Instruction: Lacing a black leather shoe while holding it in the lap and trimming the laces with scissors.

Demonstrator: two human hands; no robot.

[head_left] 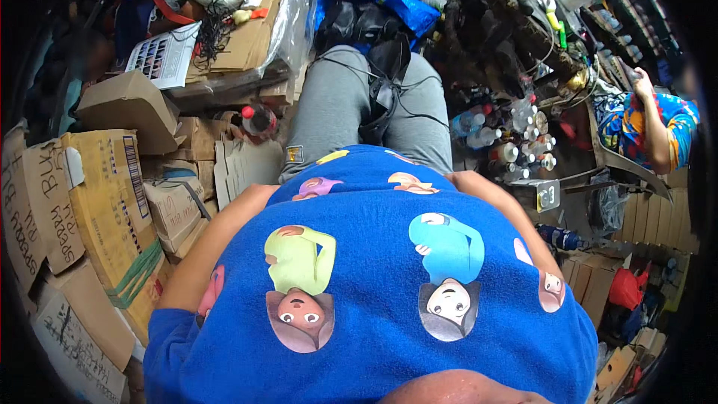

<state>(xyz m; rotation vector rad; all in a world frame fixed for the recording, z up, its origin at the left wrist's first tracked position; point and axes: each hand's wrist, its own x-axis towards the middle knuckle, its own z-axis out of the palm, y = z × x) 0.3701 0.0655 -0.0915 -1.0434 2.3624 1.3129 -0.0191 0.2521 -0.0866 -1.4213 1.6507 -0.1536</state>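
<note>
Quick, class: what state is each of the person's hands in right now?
Left hand: not in view, hidden behind the blue shirt.
Right hand: not in view either.

I see cardboard boxes [112,202] stacked left of my lap [359,105], bottles [516,142] right of it, a bag [374,0] beyond it.

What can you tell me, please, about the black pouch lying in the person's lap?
The black pouch lies between the grey-trousered thighs, long axis running away from the body. It looks like soft, matte fabric or leather, with a flap-like upper part and a narrower lower end. Thin dark cords trail from it across both legs. Neither hand shows; the forearms vanish under the blue shirt.
</note>
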